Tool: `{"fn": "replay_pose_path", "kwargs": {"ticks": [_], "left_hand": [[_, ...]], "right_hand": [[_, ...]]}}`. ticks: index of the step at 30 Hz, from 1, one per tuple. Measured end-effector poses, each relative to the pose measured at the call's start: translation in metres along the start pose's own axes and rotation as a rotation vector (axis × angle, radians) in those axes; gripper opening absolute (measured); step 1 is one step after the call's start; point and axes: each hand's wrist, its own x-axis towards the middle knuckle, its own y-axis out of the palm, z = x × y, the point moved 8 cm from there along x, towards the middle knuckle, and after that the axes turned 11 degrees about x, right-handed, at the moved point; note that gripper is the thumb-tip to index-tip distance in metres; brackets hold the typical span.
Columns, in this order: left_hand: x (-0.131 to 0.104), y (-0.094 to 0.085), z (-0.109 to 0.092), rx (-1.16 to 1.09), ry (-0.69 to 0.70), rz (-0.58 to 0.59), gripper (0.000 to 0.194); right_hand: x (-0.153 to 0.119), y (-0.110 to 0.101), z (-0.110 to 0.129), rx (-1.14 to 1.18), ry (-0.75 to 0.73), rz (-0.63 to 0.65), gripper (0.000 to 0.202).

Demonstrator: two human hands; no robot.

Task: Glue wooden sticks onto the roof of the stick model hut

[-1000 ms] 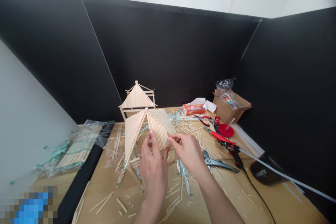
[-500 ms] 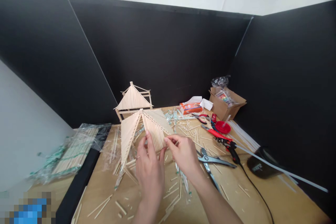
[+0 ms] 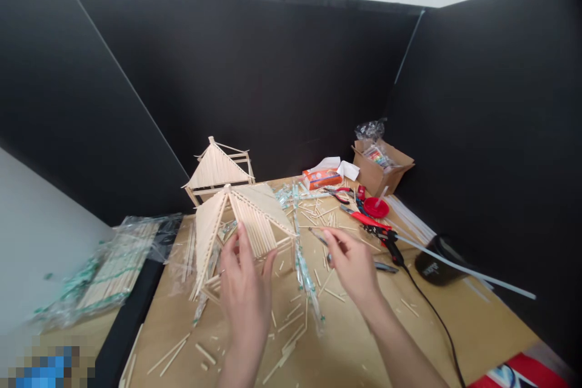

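A model house of thin wooden sticks with a peaked roof (image 3: 268, 203) stands on the table. My left hand (image 3: 245, 282) holds its near side, the fingers on the slatted roof panel and the thumb apart at the panel's right edge. To the right, my right hand (image 3: 352, 264) is clear of the model, its fingers curled together above the hand shears (image 3: 385, 267), which it mostly covers. A thin dark-tipped piece (image 3: 317, 234) projects past its fingertips; I cannot tell whether it belongs to the shears.
Behind stands a second stick model (image 3: 216, 170). Loose sticks (image 3: 291, 339) litter the wooden tabletop. On the right are a glue gun (image 3: 391, 245) with a cord, red-handled pliers (image 3: 364, 218), a red dish (image 3: 376, 207), a black cup (image 3: 439, 260) and a cardboard box (image 3: 382, 173). Bagged sticks (image 3: 120, 260) lie left.
My right hand has left the roof panel and moved right, over the shears. My left hand stays on the model. The whole view has shifted slightly.
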Motion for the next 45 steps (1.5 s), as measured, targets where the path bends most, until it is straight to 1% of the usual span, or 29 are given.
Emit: {"fn": "replay_pose_path", "kwargs": {"ticks": [2, 3, 5, 6, 8, 9, 10, 11, 13, 15, 17, 19, 21, 23, 26, 28, 31, 33, 35, 37, 38, 40, 42, 45], "left_hand": [[0.001, -0.008, -0.002, -0.024, 0.025, 0.004, 0.076], [0.001, -0.015, -0.003, -0.042, 0.040, -0.017, 0.076], [0.000, -0.035, -0.006, -0.084, 0.060, -0.107, 0.071], [-0.002, -0.046, -0.007, -0.105, 0.063, -0.161, 0.066], [-0.009, -0.062, -0.011, -0.168, 0.091, -0.245, 0.050], [-0.013, -0.066, -0.016, -0.217, 0.126, -0.259, 0.039], [-0.017, -0.067, -0.021, -0.272, 0.173, -0.246, 0.030], [-0.021, -0.064, -0.028, -0.325, 0.224, -0.209, 0.022], [-0.030, -0.053, -0.043, -0.397, 0.316, -0.095, 0.016], [-0.040, -0.040, -0.057, -0.416, 0.373, 0.002, 0.016], [-0.052, -0.031, -0.067, -0.419, 0.401, 0.063, 0.020], [-0.064, -0.022, -0.070, -0.425, 0.381, 0.131, 0.029], [-0.077, -0.015, -0.067, -0.437, 0.334, 0.207, 0.034], [-0.089, -0.007, -0.059, -0.460, 0.265, 0.282, 0.032], [-0.104, 0.005, -0.040, -0.491, 0.145, 0.382, 0.024], [-0.110, 0.011, -0.029, -0.517, 0.094, 0.408, 0.019], [-0.112, 0.016, -0.018, -0.573, 0.001, 0.409, 0.013], [-0.109, 0.018, -0.015, -0.637, -0.091, 0.420, 0.014], [-0.104, 0.019, -0.014, -0.722, -0.215, 0.429, 0.019], [-0.100, 0.023, -0.015, -0.815, -0.342, 0.451, 0.023], [-0.099, 0.025, -0.017, -0.866, -0.392, 0.474, 0.025], [-0.098, 0.032, -0.026, -0.992, -0.444, 0.537, 0.026], [-0.100, 0.039, -0.036, -1.145, -0.480, 0.600, 0.026], [-0.108, 0.048, -0.045, -1.338, -0.557, 0.684, 0.030]], "right_hand": [[-0.002, -0.030, -0.033, -0.140, 0.053, -0.032, 0.037], [-0.005, -0.041, -0.052, -0.214, 0.088, -0.014, 0.037], [-0.016, -0.056, -0.090, -0.339, 0.126, 0.046, 0.038], [-0.022, -0.062, -0.106, -0.387, 0.122, 0.065, 0.038], [-0.035, -0.066, -0.131, -0.450, 0.107, 0.098, 0.040], [-0.040, -0.066, -0.139, -0.473, 0.094, 0.114, 0.039], [-0.042, -0.064, -0.144, -0.497, 0.081, 0.130, 0.038], [-0.042, -0.061, -0.146, -0.519, 0.067, 0.145, 0.037], [-0.032, -0.052, -0.145, -0.562, 0.046, 0.171, 0.033], [-0.012, -0.040, -0.141, -0.593, 0.039, 0.188, 0.031], [0.013, -0.024, -0.139, -0.626, 0.046, 0.200, 0.028], [0.036, -0.008, -0.140, -0.670, 0.066, 0.204, 0.024], [0.054, 0.004, -0.145, -0.708, 0.093, 0.202, 0.021], [0.064, 0.012, -0.150, -0.725, 0.110, 0.200, 0.020], [0.072, 0.016, -0.151, -0.692, 0.079, 0.207, 0.021], [0.073, 0.014, -0.143, -0.631, 0.022, 0.210, 0.023], [0.063, 0.006, -0.113, -0.494, -0.081, 0.209, 0.025], [0.042, 0.001, -0.086, -0.381, -0.144, 0.228, 0.028], [0.013, -0.002, -0.059, -0.253, -0.171, 0.277, 0.030], [-0.021, 0.004, -0.044, 0.116, -0.055, 0.427, 0.027], [-0.037, 0.009, -0.038, 0.224, -0.022, 0.497, 0.025], [-0.062, 0.016, -0.031, 0.369, 0.035, 0.559, 0.025], [-0.075, 0.022, -0.033, 0.481, 0.098, 0.548, 0.029], [-0.087, 0.030, -0.045, 0.648, 0.229, 0.511, 0.036]]}}
